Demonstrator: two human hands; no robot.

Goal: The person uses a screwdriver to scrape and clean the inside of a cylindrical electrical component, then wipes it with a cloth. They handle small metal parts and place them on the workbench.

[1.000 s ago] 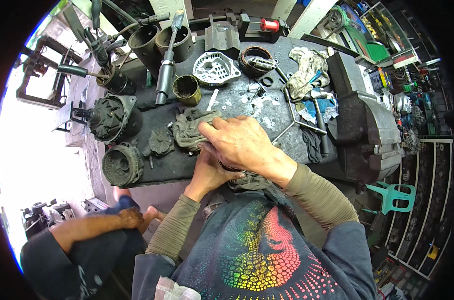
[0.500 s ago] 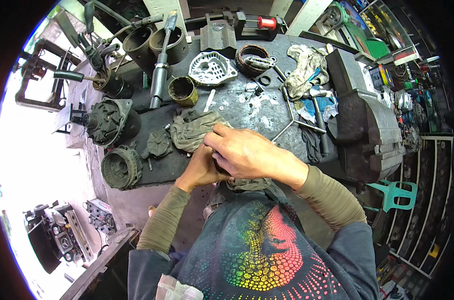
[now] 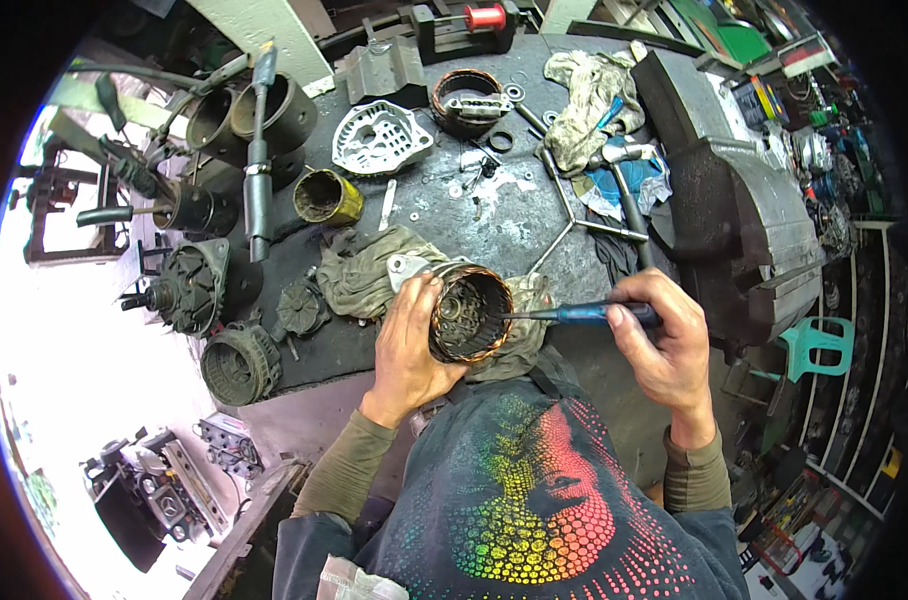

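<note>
My left hand (image 3: 411, 340) grips a round alternator housing (image 3: 444, 345) from its left side. Copper stator windings (image 3: 501, 280) ring its open mouth, which faces right and toward me. In my right hand (image 3: 664, 350) is a screwdriver (image 3: 574, 314) with a dark blue handle, fingers wrapped round it. Its thin shaft points left, and the tip reaches the housing's mouth; whether it touches anything inside I cannot tell. A greyish-green rag (image 3: 364, 275) lies on the bench just beyond my left hand.
Across the bench (image 3: 454, 215) lie a silver alternator end cover (image 3: 382, 140), a loose stator ring (image 3: 469, 100), a yellow can (image 3: 328, 197), a three-armed wrench (image 3: 572, 220) and a hammer (image 3: 629, 200). A large dark vise (image 3: 744, 240) stands at the right. Another alternator (image 3: 189, 285) sits at the left.
The housing, earlier mostly hidden under both hands, now shows its open mouth. My right hand has moved off to the right and now holds a screwdriver. The view has shifted slightly.
</note>
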